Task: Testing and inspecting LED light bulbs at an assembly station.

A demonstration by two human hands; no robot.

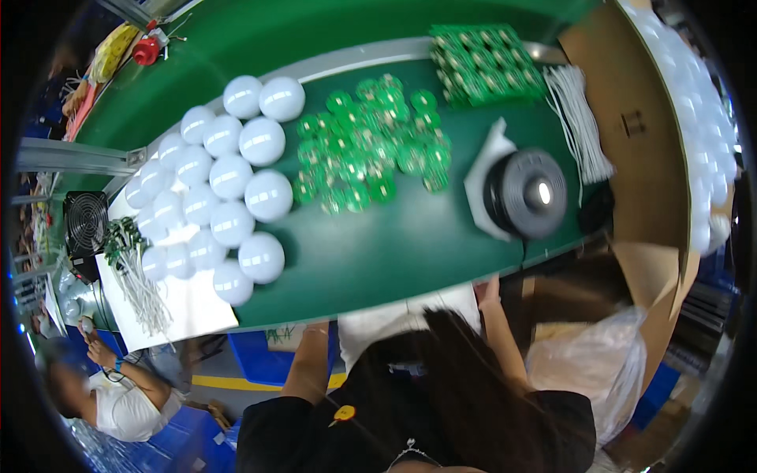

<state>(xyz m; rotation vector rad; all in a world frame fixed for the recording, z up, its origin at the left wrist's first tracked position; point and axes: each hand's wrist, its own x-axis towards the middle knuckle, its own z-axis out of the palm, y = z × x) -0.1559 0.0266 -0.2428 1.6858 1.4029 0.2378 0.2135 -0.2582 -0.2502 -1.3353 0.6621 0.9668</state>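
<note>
My left hand (317, 325) is down at the front edge of the green workbench (355, 276), its fingers hidden under the edge. At the same edge, further right, my right hand (489, 292) shows only in part, with its fingers out of sight. Between them a white cloth-like thing (410, 317) lies across my lap. On the bench to the left stand several white globe-shaped bulb covers (268, 195). Loose round green circuit boards (359, 146) are spread in the middle. Right of these sits a black ringed round device (536, 193) on a white base.
Stacked green board panels (489, 67) and a bundle of white wires (579, 122) lie at the back right. A cardboard box (631, 118) stands beside the bench, with white globes beyond it. More wires (146, 296) rest on white paper at left, near a co-worker (126, 394).
</note>
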